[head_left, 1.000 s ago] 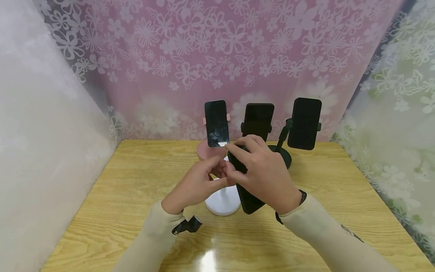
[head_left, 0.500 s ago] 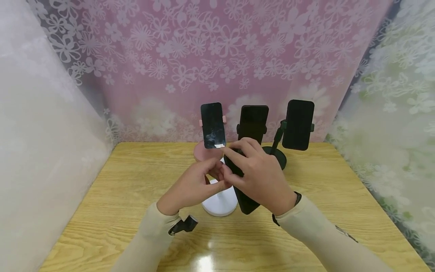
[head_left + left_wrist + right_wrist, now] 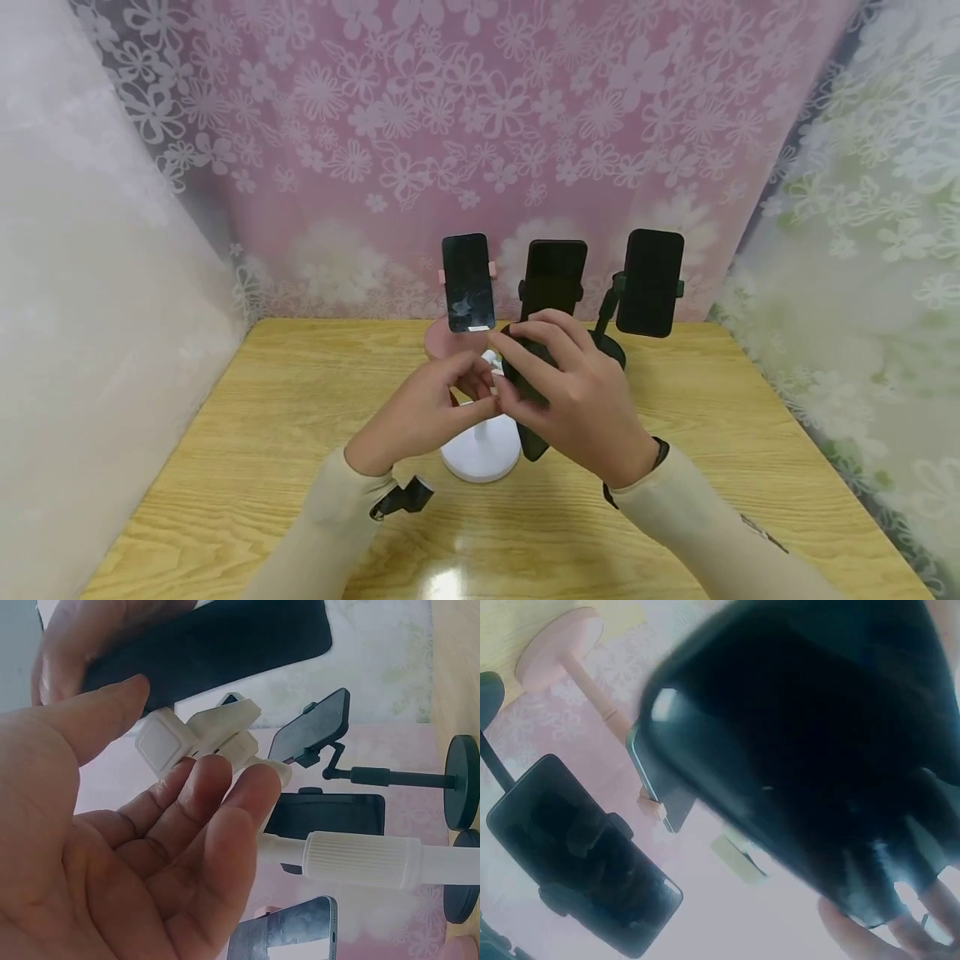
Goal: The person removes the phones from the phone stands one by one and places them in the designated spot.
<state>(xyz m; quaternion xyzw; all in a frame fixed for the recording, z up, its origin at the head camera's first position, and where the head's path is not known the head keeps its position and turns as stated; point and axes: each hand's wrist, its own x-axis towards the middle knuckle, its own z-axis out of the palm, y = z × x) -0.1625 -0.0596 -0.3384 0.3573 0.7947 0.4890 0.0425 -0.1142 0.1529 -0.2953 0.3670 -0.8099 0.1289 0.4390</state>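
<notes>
In front of you is a yellow wood-grain table (image 3: 300,375). Your white, round-based plastic stand (image 3: 480,454) is nearest you; behind it, pink and dark holders (image 3: 446,340) carry three dark rectangular phones (image 3: 650,283). Your right hand (image 3: 581,387) holds a black, round-cornered phone (image 3: 217,652) just beside the stand's white plastic clamp (image 3: 163,741). Your left hand (image 3: 423,417) bends its fingers at that clamp; whether they grip it cannot be told. A dark mark (image 3: 765,533) on your right sleeve (image 3: 712,508) is too small to read.

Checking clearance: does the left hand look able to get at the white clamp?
Likely yes: the left hand is beside the white clamp, with the held phone on the far side.
</notes>
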